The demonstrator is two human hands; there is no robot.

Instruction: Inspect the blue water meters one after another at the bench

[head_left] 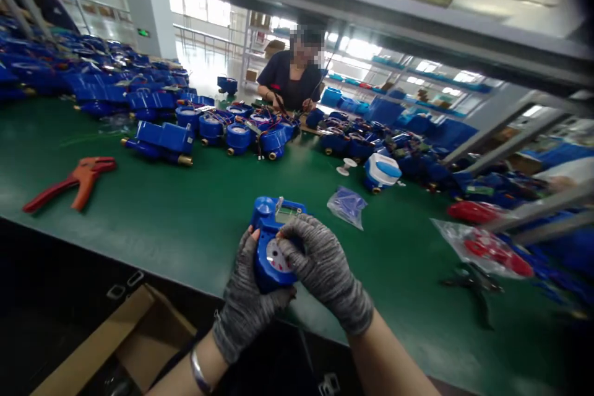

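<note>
A blue water meter point(265, 272) with a round dial point(277, 253) and a small display window point(288, 213) is tilted up at the bench's near edge. My left hand point(248, 297), in a grey fingerless glove, wraps round its lower left side, thumb beneath. Over the dial's right edge bends my right hand point(320, 266), gloved alike, with thumb and fingertips pinched together at the dial's upper rim. Whatever lies between those fingertips is too small to make out. Part of the meter's right side is hidden behind the right hand.
Orange-handled pliers point(83, 182) lie left on the green bench point(185, 223). Right are a purple item in a plastic bag point(348, 205), a white spool point(346, 166), bagged red parts point(496, 250) and dark pliers point(476, 288). Many blue meters point(162, 139) line the back; a co-worker point(294, 77) sits opposite.
</note>
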